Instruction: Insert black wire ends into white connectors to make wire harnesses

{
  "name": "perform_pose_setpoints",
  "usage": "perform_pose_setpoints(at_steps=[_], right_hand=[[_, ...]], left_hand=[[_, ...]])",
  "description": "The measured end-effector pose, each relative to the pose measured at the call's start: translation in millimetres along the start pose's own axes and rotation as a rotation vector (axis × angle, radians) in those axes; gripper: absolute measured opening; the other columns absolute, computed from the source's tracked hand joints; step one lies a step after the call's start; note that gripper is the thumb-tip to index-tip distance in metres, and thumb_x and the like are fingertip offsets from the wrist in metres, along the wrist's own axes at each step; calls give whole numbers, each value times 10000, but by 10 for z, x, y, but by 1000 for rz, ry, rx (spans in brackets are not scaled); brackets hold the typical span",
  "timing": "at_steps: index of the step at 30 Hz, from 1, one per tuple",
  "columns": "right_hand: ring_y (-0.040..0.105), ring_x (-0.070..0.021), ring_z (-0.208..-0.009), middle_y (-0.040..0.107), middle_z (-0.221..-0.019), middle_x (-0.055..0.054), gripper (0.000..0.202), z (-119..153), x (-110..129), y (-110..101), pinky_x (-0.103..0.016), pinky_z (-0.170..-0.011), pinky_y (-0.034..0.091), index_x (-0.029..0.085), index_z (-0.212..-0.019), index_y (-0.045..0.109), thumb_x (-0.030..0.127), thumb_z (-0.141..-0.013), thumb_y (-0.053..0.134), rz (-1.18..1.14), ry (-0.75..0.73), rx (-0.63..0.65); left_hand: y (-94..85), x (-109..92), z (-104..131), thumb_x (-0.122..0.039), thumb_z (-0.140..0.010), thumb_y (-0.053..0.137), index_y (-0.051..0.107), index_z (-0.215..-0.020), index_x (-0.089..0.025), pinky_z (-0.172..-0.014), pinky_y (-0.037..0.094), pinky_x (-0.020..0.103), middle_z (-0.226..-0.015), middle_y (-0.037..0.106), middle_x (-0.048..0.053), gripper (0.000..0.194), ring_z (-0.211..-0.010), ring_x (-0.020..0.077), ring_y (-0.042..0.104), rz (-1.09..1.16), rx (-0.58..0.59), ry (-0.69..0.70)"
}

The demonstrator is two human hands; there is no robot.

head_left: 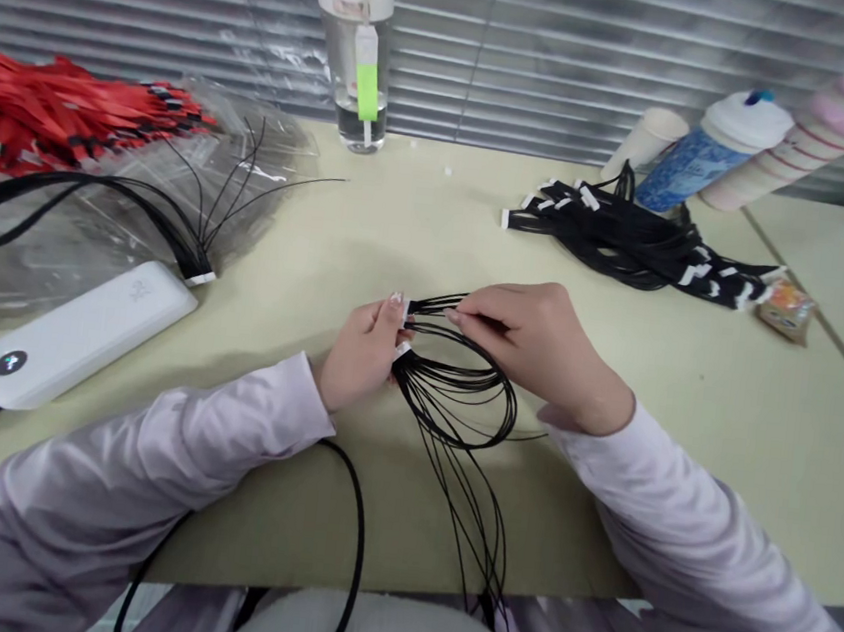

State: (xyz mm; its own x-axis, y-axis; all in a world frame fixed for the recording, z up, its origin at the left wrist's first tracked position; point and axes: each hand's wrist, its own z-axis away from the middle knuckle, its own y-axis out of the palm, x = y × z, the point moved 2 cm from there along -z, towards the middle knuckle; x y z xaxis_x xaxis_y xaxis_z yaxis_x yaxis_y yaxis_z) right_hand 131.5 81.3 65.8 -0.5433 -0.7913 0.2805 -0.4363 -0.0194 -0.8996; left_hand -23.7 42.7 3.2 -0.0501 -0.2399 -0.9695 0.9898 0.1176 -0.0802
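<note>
Near the middle of the table, my left hand (367, 350) is closed on the white connectors (402, 351) of a black wire harness (460, 380). Its thin wires curve to the right in a loop, and several loose ends hang down past the table's front edge. My right hand (532, 338) pinches thin black wires just right of the connectors, with its thumb and index finger together. The fingers of both hands partly hide the connectors.
A white power bank (88, 336) lies at the left, beside plastic bags (258, 153), red bundled wires (51, 116) and a black harness (140, 196). Bundled black cables (626, 237) lie back right, near a small packet (786, 310). Bottles (355, 58) stand by the blinds.
</note>
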Motion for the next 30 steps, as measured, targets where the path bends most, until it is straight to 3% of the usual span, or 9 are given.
perform_pose_setpoints(at_steps=[5, 10, 14, 30], right_hand=[[488, -86, -596, 576, -636, -16, 256, 9, 3, 5, -211, -566, 321, 139, -736, 638, 223, -879, 442, 86, -82, 114], [481, -105, -607, 561, -655, -25, 272, 22, -1, 6, -234, -566, 325, 141, -827, 664, 218, -890, 411, 179, -72, 198], [497, -109, -626, 576, -678, -25, 268, 30, 7, 15, -236, -577, 334, 149, -905, 666, 205, -892, 404, 173, -92, 171], [486, -96, -610, 575, -660, -13, 213, 59, 2, 29, -227, -561, 332, 152, -877, 663, 161, -858, 451, 119, -150, 70]], left_hand=[[-1, 1, -14, -497, -851, 396, 467, -622, -164, -300, 296, 186, -456, 407, -58, 410, -318, 46, 353, 12, -25, -13], [-5, 39, -38, -469, -870, 368, 464, -632, -168, -292, 286, 176, -481, 402, -58, 395, -324, 42, 343, 37, -19, -23], [-10, 56, -48, -475, -866, 373, 468, -632, -171, -293, 290, 176, -485, 410, -54, 395, -330, 44, 347, 25, -23, -19], [-16, 44, -48, -508, -842, 401, 460, -621, -179, -298, 292, 180, -491, 412, -47, 401, -340, 52, 362, -10, -23, -42]])
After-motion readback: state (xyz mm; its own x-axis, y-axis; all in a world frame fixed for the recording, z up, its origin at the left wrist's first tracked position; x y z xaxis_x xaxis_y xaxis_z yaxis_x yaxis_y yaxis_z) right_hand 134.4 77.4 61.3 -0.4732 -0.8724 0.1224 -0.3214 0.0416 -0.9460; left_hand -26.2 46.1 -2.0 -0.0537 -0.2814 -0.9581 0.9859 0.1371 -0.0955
